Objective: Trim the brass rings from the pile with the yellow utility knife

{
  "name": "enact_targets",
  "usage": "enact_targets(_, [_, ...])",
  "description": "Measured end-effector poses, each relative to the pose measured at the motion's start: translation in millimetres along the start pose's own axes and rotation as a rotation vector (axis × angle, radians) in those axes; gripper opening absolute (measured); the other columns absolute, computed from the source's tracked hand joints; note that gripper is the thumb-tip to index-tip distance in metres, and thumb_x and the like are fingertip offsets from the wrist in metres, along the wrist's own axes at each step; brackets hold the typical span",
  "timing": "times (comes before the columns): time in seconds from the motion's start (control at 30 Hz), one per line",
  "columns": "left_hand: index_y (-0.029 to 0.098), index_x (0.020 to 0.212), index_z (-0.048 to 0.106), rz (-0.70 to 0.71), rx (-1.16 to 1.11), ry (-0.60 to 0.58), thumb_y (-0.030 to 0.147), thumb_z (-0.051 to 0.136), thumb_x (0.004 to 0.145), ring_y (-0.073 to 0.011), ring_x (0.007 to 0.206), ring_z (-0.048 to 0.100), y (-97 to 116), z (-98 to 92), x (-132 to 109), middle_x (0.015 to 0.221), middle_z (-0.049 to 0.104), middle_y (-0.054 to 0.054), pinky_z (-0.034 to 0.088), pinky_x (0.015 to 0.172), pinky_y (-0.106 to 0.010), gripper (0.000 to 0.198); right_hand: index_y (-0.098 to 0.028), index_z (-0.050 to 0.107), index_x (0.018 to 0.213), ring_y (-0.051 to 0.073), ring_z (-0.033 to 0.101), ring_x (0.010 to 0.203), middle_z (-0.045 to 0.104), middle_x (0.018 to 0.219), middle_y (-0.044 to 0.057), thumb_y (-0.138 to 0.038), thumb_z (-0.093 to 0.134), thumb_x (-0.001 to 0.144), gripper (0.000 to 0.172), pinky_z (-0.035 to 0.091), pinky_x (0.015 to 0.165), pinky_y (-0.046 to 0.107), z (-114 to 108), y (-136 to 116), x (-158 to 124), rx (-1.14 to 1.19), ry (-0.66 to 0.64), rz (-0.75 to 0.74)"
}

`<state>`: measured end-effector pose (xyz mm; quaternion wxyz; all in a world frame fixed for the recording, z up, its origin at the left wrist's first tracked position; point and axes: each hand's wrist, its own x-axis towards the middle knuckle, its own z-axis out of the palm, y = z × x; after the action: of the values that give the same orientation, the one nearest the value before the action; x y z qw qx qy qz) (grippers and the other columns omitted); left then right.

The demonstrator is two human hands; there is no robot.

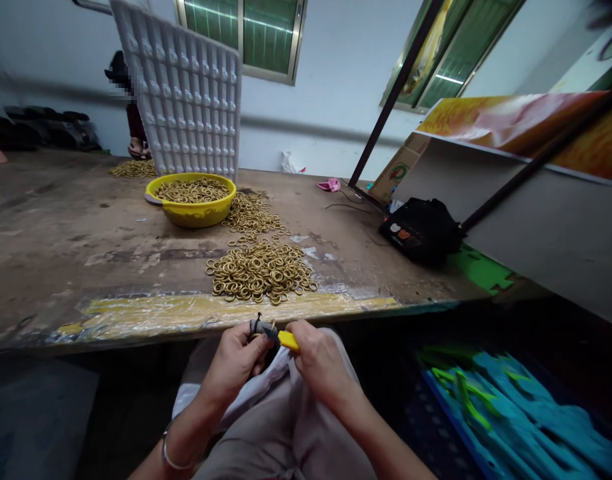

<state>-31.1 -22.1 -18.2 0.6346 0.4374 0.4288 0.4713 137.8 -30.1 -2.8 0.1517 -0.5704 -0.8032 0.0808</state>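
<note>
Above my lap, just in front of the table edge, my two hands meet. My right hand (pixel 313 350) is closed around the yellow handle of a knife (pixel 289 341), its short dark blade pointing at my left fingers. My left hand (pixel 241 357) pinches a gold-coloured ring (pixel 273 324), partly hidden by the fingers and the blade. A grey wrap (pixel 257 327) tied with black string covers a left fingertip. Just beyond my hands, a pile of gold-coloured rings (pixel 261 270) lies on the table.
A yellow basin (pixel 199 212) full of rings stands behind the pile, before an upright grey ribbed plastic panel (pixel 191 93). A person (pixel 136 130) sits behind it near more rings. Right are a black bag (pixel 421 230), a dark metal post (pixel 386 113) and a crate of blue pieces (pixel 516 407).
</note>
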Motion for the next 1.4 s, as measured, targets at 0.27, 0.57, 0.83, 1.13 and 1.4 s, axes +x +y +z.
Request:
enact_targets(0.27, [0.015, 0.065, 0.063, 0.058, 0.339, -0.108, 0.027, 0.068, 0.078, -0.0112, 0.053, 0.048, 18.6, -8.0, -18.5, 0.057, 0.056, 0.000, 0.036, 0.050, -0.020, 0.018, -0.016, 0.062, 0.090, 0.019, 0.061, 0.072, 0.067, 0.081, 0.008, -0.013, 0.046, 0.093, 0.017, 0.031, 0.061, 0.028, 1.1, 72.2, 35.8, -0.214, 0.043, 0.353])
enact_targets(0.57, [0.012, 0.113, 0.062, -0.125, 1.148, 0.036, 0.027, 0.068, 0.069, -0.0392, 0.118, 0.055, -90.3, -54.3, -0.1, 0.120, 0.064, -0.021, 0.038, 0.097, -0.048, 0.047, -0.017, 0.066, 0.092, 0.018, 0.060, 0.081, 0.063, 0.097, 0.009, -0.020, 0.055, 0.090, 0.012, 0.035, 0.069, 0.026, 14.0, 117.6, 87.9, -0.149, 0.081, 0.394])
enact_targets(0.83, [0.017, 0.075, 0.056, -0.138, 0.376, -0.012, 0.047, 0.057, 0.084, -0.0142, 0.052, 0.055, -38.7, -24.8, 4.9, 0.061, 0.063, -0.003, 0.038, 0.048, -0.023, 0.031, -0.015, 0.066, 0.081, 0.017, 0.061, 0.079, 0.066, 0.084, 0.006, -0.013, 0.050, 0.083, 0.016, 0.040, 0.071, 0.024, 1.2, 112.9, 91.2, 0.127, 0.047, 0.292])
enact_targets(1.13, [0.013, 0.097, 0.059, -0.199, -0.364, -0.147, 0.043, 0.078, 0.073, -0.0071, 0.047, 0.057, -11.1, 11.6, 15.0, 0.080, 0.072, -0.007, 0.041, 0.046, -0.017, 0.043, -0.018, 0.066, 0.070, 0.013, 0.054, 0.060, 0.060, 0.063, -0.002, -0.025, 0.064, 0.077, 0.011, 0.040, 0.059, 0.023, -16.1, 25.2, 40.2, 0.840, -0.064, 0.073])
enact_targets(1.4, [0.010, 0.081, 0.066, -0.174, -0.363, -0.140, 0.040, 0.084, 0.066, -0.0064, 0.045, 0.054, -4.2, 7.9, 1.1, 0.068, 0.067, -0.003, 0.039, 0.044, -0.017, 0.038, -0.017, 0.066, 0.074, 0.013, 0.057, 0.065, 0.064, 0.067, 0.000, -0.021, 0.060, 0.083, 0.011, 0.042, 0.064, 0.024, -31.7, 12.2, 27.8, 0.941, -0.123, -0.033])
